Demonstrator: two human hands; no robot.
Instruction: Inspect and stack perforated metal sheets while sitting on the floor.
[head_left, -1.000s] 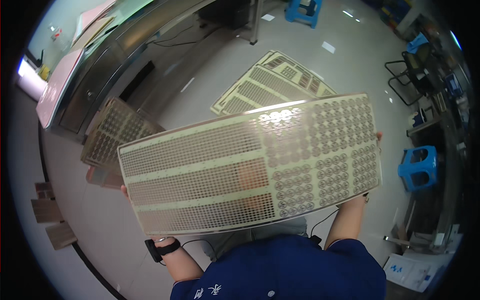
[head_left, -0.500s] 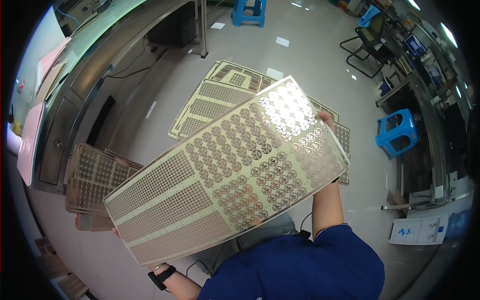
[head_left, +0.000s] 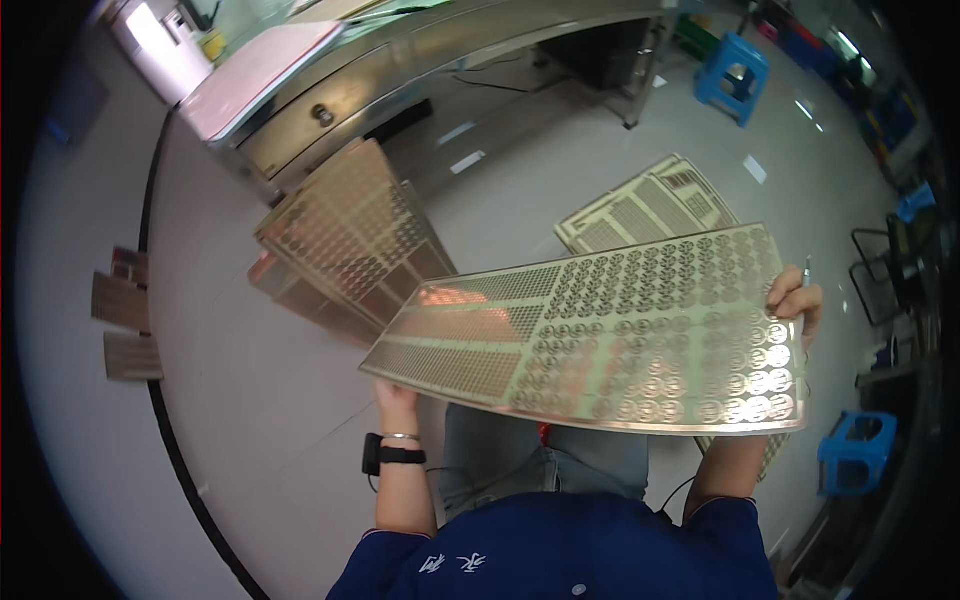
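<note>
A large, thin circuit board panel, pale green with coppery circles and small squares, is held across the front of my body, slightly bowed. My left hand is closed on its lower left corner, the fingers mostly hidden under it. My right hand grips the right edge, fingers curled over the top face; a slim silver tip, perhaps of a pen, sticks up beside them. Left of the held panel, a stack of similar panels leans at floor level. Beyond it, another pile of panels lies on the floor, partly covered.
A metal workbench with a drawer runs along the far side, pink sheets on top. Blue plastic stools stand at far right and near right. Some brown pieces lie by the left wall. A black chair is at the right.
My view and body have turned left, toward the leaning stack. The held panel has swung from a steep slant to nearly level, still in both hands.
</note>
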